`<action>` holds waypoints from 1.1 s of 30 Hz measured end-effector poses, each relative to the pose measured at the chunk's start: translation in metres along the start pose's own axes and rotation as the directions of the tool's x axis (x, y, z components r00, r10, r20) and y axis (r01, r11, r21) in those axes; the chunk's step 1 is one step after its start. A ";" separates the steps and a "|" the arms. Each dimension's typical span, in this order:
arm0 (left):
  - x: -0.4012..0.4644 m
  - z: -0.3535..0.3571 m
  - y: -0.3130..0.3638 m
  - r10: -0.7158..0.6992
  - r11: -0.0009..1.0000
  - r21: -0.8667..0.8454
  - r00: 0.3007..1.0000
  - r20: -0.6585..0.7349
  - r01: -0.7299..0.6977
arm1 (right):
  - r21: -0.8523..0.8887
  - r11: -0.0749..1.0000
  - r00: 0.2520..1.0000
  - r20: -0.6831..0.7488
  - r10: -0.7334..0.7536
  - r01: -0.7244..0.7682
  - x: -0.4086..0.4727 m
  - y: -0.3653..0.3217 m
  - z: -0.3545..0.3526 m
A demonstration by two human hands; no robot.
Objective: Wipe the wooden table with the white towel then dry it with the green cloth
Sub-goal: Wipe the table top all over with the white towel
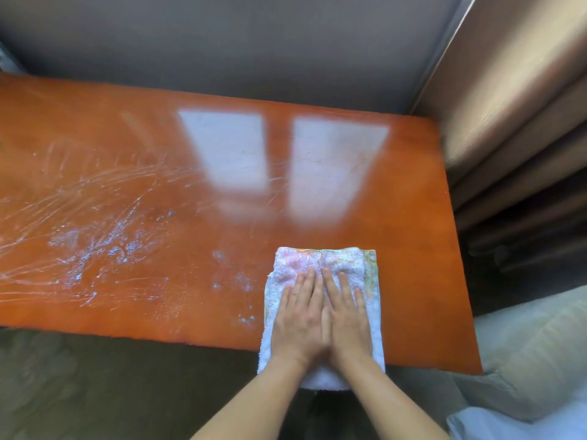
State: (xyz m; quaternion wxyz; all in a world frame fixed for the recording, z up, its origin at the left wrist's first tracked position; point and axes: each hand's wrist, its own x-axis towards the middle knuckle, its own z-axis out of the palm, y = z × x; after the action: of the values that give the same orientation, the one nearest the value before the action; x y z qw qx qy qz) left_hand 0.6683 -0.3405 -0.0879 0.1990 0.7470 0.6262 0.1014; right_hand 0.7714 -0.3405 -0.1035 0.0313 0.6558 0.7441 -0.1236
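Both forearms enter from 6 o'clock — left hand [298, 322] and right hand [347, 322] flat, fingers straight toward 12, thumbs seemingly touching.

Grey wall [241, 42] behind, brown curtain [514, 100] right.

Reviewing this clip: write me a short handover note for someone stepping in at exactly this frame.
Left hand and right hand: both flat, side by side, pressing on the white towel; no grip on anything.
Towel: folded, at the near right part of the wooden table, its near end hanging over the front edge.
Done: wet streaks cover the table's left half, so that part looks wiped.
Left: the right side looks dry and probably unwiped; then dry everything. The green cloth is not in view.
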 end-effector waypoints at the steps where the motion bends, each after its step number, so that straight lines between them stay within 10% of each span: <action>1: 0.007 -0.001 -0.001 0.003 1.000 -0.004 1.000 -0.005 -0.003 | -0.004 1.000 1.000 0.010 -0.001 0.001 0.007 0.001 -0.001; 20: 0.285 -0.046 -0.052 -0.142 0.981 -0.172 0.940 -0.311 0.091 | 0.146 0.988 0.970 -0.227 0.091 -0.058 0.293 0.022 -0.053; 33: 0.211 -0.043 -0.077 -0.113 0.987 -0.146 0.955 -0.275 0.074 | 0.157 0.987 0.982 -0.175 0.071 -0.044 0.235 -0.012 -0.041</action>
State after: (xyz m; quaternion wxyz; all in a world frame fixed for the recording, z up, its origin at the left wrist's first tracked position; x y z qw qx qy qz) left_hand 0.6233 -0.1171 -0.1025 0.1617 0.6793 0.6747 0.2393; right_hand 0.7324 -0.1048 -0.1111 -0.0825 0.6860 0.7129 -0.1194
